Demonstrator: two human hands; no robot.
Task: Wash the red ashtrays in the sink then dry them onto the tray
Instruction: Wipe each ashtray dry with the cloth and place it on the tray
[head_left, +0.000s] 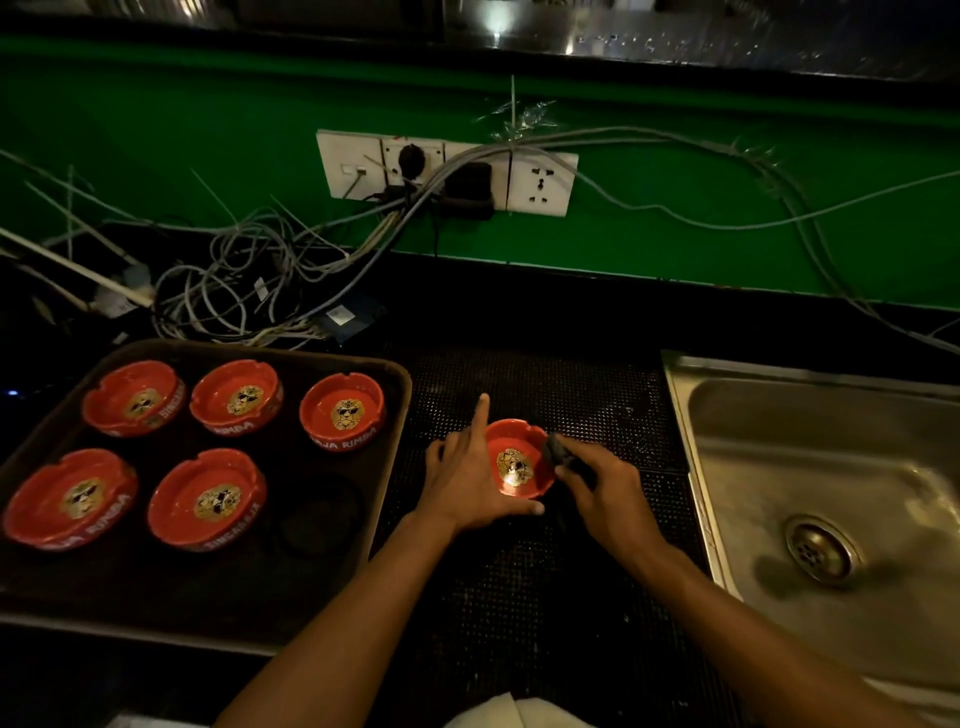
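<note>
This looks like the back counter of a bar or café, a working wash-up spot and not a home kitchen. A stainless steel sink with a round drain fills the right of the frame, and a black dimpled bar mat covers the dark counter at centre. At left, a dark serving tray holds five identical red ashtrays printed with a lion logo and brand lettering. Above, a green wall carries a white socket strip and a loose tangle of grey cables
</note>
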